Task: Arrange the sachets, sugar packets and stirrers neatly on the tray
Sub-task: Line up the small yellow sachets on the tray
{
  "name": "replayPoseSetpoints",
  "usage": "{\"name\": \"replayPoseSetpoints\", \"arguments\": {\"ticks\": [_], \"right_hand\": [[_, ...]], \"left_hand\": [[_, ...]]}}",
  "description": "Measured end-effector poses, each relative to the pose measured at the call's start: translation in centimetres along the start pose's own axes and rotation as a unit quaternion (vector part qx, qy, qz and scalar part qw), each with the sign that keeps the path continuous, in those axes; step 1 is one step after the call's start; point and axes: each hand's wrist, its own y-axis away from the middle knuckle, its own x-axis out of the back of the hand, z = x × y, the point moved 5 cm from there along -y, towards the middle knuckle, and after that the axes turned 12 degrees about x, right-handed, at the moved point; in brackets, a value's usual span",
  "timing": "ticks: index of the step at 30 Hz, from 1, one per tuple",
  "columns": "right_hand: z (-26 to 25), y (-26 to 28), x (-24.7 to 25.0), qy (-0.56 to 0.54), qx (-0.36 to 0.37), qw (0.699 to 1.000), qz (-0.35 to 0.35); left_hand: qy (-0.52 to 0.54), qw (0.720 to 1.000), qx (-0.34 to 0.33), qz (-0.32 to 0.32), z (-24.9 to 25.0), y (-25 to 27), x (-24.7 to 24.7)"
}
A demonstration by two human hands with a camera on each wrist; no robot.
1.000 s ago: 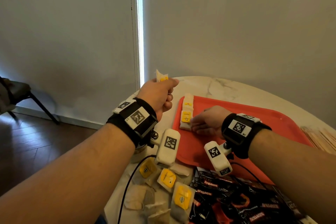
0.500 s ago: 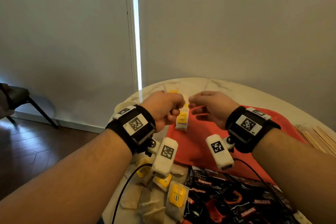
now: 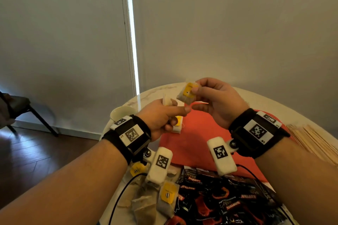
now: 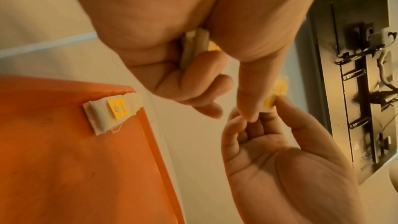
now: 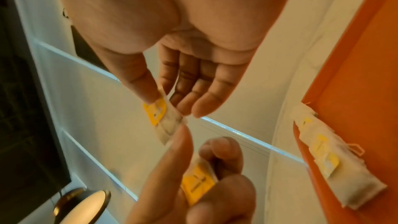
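Note:
Above the tray's far left corner, my right hand (image 3: 194, 95) pinches one tea bag sachet (image 3: 187, 91) with a yellow tag between thumb and fingers; the same sachet (image 5: 165, 118) shows in the right wrist view. My left hand (image 3: 175, 113) grips a few more tea bags (image 4: 194, 47) in its curled fingers. Its straight index finger touches the lower edge of the sachet that the right hand holds. A short row of tea bags (image 3: 177, 124) lies on the orange tray (image 3: 192, 144) at its left edge, also visible as tea bags (image 4: 109, 113).
Loose tea bags (image 3: 167, 195) and a heap of black coffee sachets (image 3: 219, 199) lie on the round marble table in front of the tray. Wooden stirrers (image 3: 314, 140) lie at the right. A pale bowl (image 3: 122, 113) stands at the table's left edge.
My right hand left the row on the tray, rose to meet the left hand and now holds one tea bag. The left hand moved right and lower.

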Motion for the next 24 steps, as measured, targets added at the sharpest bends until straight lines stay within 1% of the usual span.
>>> {"name": "replayPoseSetpoints", "arguments": {"ticks": [3,6,8,10,14,19,22,24], "right_hand": [[-0.5,-0.2,0.5,0.033,0.01,0.999,0.026],[-0.8,-0.3,0.3,0.046,0.013,0.999,0.014],[-0.8,-0.3,-0.1,0.059,0.013,0.998,0.008],[-0.6,-0.4,-0.5,0.06,0.009,0.998,0.011],[0.4,-0.2,-0.8,0.057,-0.022,0.998,0.026],[2.2,0.1,-1.3,0.076,-0.07,0.994,0.029],[4.4,0.5,-1.2,0.091,-0.148,0.984,0.039],[5.9,1.0,-1.1,0.108,-0.198,0.974,0.034]], "left_hand": [[0.057,0.998,-0.012,0.039,0.1,0.1,0.8],[0.086,0.993,-0.067,0.049,1.2,0.7,1.1],[0.081,0.991,-0.088,0.058,1.9,0.9,1.2],[0.056,0.992,-0.094,0.07,2.2,0.8,1.3],[0.037,0.99,-0.082,0.106,2.1,0.5,1.8],[0.031,0.99,-0.058,0.124,1.5,0.4,2.4],[0.079,0.986,-0.026,0.146,1.3,-0.1,3.2],[0.099,0.983,-0.007,0.157,1.3,-0.3,3.7]]}}
